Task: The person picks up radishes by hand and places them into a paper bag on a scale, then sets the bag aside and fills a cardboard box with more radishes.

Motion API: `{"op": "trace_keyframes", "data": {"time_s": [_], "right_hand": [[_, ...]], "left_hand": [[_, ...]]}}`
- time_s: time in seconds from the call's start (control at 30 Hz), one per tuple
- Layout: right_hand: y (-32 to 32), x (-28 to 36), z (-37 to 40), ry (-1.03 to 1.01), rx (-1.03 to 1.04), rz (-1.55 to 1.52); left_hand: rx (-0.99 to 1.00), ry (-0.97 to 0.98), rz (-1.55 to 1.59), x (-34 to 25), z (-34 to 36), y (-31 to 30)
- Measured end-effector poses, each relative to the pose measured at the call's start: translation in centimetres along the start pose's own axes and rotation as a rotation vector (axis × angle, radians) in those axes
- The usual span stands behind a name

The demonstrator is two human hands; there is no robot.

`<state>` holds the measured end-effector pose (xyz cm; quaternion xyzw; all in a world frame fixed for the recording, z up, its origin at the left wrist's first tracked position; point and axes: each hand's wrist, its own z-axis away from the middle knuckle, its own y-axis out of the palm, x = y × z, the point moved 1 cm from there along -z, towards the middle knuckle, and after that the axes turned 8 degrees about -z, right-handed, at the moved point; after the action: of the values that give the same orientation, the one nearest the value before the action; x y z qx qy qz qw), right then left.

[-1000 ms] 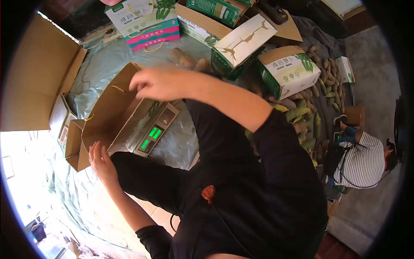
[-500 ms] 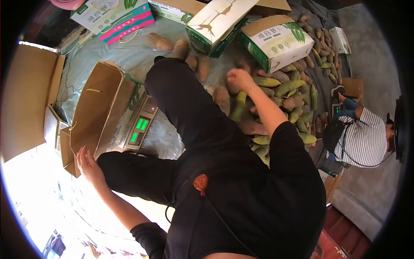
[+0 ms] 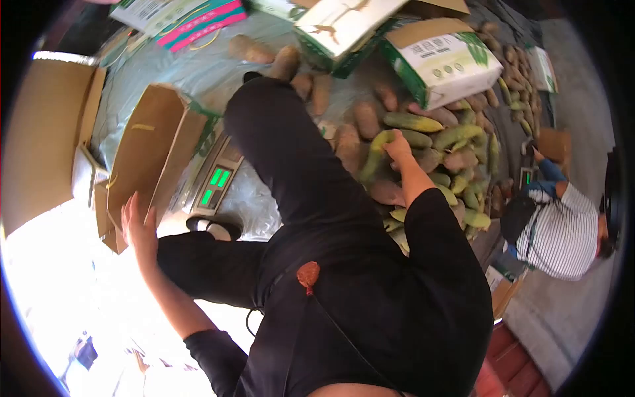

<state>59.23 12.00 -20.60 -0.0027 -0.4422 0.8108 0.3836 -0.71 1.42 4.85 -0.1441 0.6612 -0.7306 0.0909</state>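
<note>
My right hand is closed on the upper end of a curved green radish, at the left side of a pile of green and reddish radishes. At the left, my left hand has its fingers apart and holds nothing; it is at the near edge of an open brown carton. Beside that carton lies a scale with green lit digits. My black-clad knee stands between the scale and the pile.
A green and white box rests behind the pile, near another white box. A large brown carton stands far left. On the right, a person in a striped shirt bends beside a second scale.
My right hand has moved down and toward the right and has taken hold of the curved green radish. My left hand has risen slightly beside the open carton.
</note>
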Motion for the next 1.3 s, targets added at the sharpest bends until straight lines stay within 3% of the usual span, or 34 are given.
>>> {"op": "trace_keyframes", "data": {"time_s": [0.2,0.27,0.33,0.47,0.63,0.83,1.17,1.3], "right_hand": [[4.1,-3.0,-5.0,-0.023,0.103,-0.102],[4.8,-2.4,-4.9,-0.005,0.138,-0.061],[3.8,-0.9,-3.6,0.014,0.037,-0.068],[3.6,0.4,-4.1,0.045,0.100,-0.063],[6.8,-0.8,-4.6,-0.190,-0.036,-0.238],[6.5,0.0,-1.6,-0.332,-0.097,-0.160],[1.3,4.5,3.8,-0.428,-0.090,-0.205],[-3.7,10.9,5.0,-0.794,-0.115,-0.408]], "left_hand": [[0.154,-0.154,0.031,-1.1,-1.1,2.0],[0.179,-0.195,0.024,-0.9,-1.2,3.0],[0.195,-0.213,0.096,-0.7,-1.5,4.0],[0.176,-0.267,0.035,-1.3,-2.3,5.0],[0.194,-0.325,0.084,-1.9,-2.1,4.1],[0.247,-0.333,0.065,-1.9,-1.8,4.1],[0.177,-0.282,0.072,-1.4,-0.7,5.5],[0.112,-0.245,0.072,-1.7,-0.5,4.9]]}}
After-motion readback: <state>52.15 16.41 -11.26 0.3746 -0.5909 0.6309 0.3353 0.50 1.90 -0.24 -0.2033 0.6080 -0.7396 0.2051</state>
